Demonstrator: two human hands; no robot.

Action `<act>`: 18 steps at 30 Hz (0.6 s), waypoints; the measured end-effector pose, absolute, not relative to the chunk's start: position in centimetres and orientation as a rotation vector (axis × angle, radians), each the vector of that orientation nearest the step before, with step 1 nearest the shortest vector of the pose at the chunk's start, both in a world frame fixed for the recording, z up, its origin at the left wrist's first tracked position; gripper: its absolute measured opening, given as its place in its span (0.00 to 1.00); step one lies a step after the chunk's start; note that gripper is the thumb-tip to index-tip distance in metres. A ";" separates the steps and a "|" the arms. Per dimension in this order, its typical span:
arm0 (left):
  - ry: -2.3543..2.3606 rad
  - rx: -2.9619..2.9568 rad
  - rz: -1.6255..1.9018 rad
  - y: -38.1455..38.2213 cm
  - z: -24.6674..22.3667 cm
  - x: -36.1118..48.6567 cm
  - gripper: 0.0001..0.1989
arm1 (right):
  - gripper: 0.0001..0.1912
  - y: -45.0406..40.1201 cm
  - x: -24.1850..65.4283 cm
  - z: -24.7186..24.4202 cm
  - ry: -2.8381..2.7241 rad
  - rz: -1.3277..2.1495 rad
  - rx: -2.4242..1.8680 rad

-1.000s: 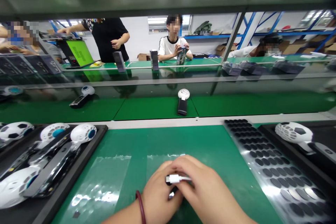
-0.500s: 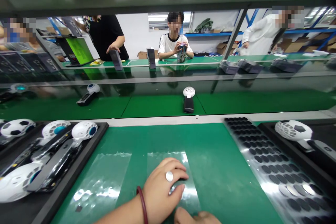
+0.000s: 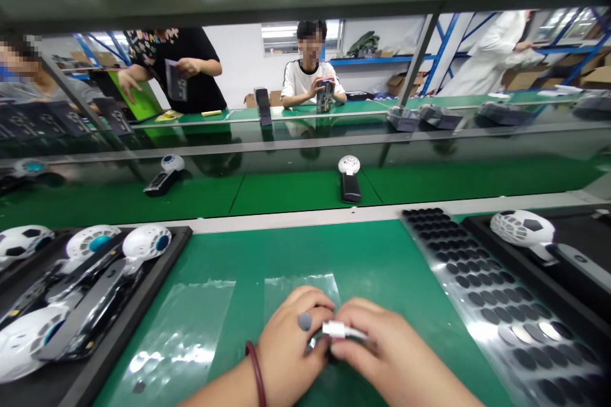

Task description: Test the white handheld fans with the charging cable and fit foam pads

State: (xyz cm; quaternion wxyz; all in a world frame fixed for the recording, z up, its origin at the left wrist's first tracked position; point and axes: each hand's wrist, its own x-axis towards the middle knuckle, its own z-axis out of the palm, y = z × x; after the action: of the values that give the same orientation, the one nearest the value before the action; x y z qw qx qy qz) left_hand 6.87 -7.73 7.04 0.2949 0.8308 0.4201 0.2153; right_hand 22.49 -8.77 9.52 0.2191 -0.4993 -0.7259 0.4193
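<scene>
Over the green work surface, my left hand [image 3: 296,337] has its fingers curled closed around something mostly hidden, with a shiny curved edge showing by the thumb. On one of its fingers sits a small grey round disc [image 3: 305,321]; a dark red band [image 3: 255,374] circles the wrist. Close against it, my right hand [image 3: 382,343] pinches a white cable plug [image 3: 334,329] between thumb and fingers. Both hands touch or nearly touch at the plug. Beneath the left hand lies a clear plastic sheet [image 3: 300,283], partly covered.
Another clear sheet [image 3: 186,318] lies left. A black tray [image 3: 157,296] holds several white-headed handheld devices. Right are a sheet of round black stickers [image 3: 482,299] and another tray with a football-patterned device [image 3: 522,229]. Beyond, the green conveyor [image 3: 286,194] carries devices; co-workers handle boxes across it.
My right hand has come up from the bottom edge to meet my left, showing the white plug. The left hand stays nearly in place. Across the line, a person has lifted a box.
</scene>
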 end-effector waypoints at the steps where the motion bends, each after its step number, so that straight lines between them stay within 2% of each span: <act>1: 1.120 2.217 0.565 -7.7 7.0 6.9 0.12 | 0.07 -8.3 22.5 10.2 -1.946 1.148 -1.408; 5: 1.132 2.217 0.569 -7.7 6.9 7.0 0.11 | 0.07 -7.4 21.8 10.5 -1.912 1.125 -1.448; 13: 1.144 2.133 0.628 -7.7 7.1 7.0 0.15 | 0.09 -8.2 21.6 10.3 -1.916 0.893 -1.501; 15: 1.127 2.124 0.643 -7.7 7.2 6.8 0.13 | 0.11 -9.1 21.7 9.8 -2.022 0.763 -1.423; 18: 1.102 2.153 0.630 -7.6 7.2 6.7 0.10 | 0.09 -10.9 21.1 8.3 -2.355 0.351 -1.083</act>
State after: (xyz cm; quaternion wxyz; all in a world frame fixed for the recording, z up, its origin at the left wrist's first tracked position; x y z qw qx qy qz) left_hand 6.72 -7.64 7.23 0.3153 0.8174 0.4185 0.2393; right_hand 21.06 -10.90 8.30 0.2598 -0.3997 -0.8695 0.1294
